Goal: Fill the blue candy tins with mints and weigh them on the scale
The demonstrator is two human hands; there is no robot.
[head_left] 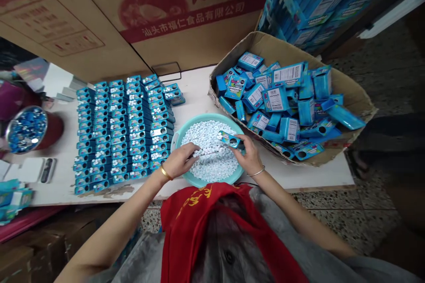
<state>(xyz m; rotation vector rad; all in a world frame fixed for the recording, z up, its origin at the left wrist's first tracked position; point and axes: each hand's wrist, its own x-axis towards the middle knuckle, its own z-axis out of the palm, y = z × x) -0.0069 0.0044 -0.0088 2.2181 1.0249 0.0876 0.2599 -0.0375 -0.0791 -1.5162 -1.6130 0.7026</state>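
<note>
A turquoise basin point(186, 128) full of small white candies point(212, 159) sits at the table's front edge. My left hand point(181, 159) is in the candies, fingers pinched together on a few of them. My right hand point(249, 152) holds a small blue box point(229, 139) tilted over the basin, its round opening facing up. To the left, rows of blue boxes filled with white candies point(124, 128) lie side by side on the white table point(195, 93).
A cardboard box point(352, 93) piled with loose blue boxes stands at right. A red tub of blue caps point(28, 129) is at far left. Large cartons point(159, 17) line the back; stacked blue packs point(315, 0) at top right. Speckled floor below.
</note>
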